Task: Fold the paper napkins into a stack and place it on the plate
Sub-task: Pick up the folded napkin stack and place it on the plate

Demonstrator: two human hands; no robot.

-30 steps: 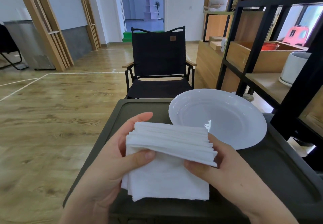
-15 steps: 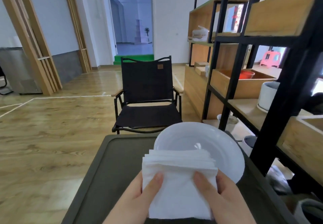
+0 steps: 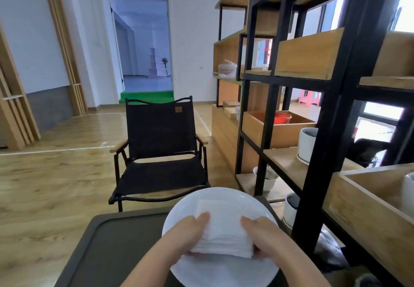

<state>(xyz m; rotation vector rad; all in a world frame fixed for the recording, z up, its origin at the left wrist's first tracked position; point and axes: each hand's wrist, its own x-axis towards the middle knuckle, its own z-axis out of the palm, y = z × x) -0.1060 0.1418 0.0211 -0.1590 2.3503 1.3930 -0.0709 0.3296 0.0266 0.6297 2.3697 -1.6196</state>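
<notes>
A folded stack of white paper napkins [image 3: 224, 230] lies over the middle of the white plate [image 3: 224, 271], which stands on the dark table [image 3: 116, 248]. My left hand [image 3: 190, 230] grips the stack's left side, thumb on top. My right hand [image 3: 259, 233] grips its right side the same way. I cannot tell whether the stack rests on the plate or is held just above it.
A black folding chair [image 3: 161, 152] stands just beyond the table's far edge. A tall black-framed wooden shelf [image 3: 313, 130] with pots and boxes runs close along the right side. Wooden floor lies to the left.
Both hands have carried the napkin stack forward from the table's near side onto the plate's middle. The camera has tilted up, so more of the room shows.
</notes>
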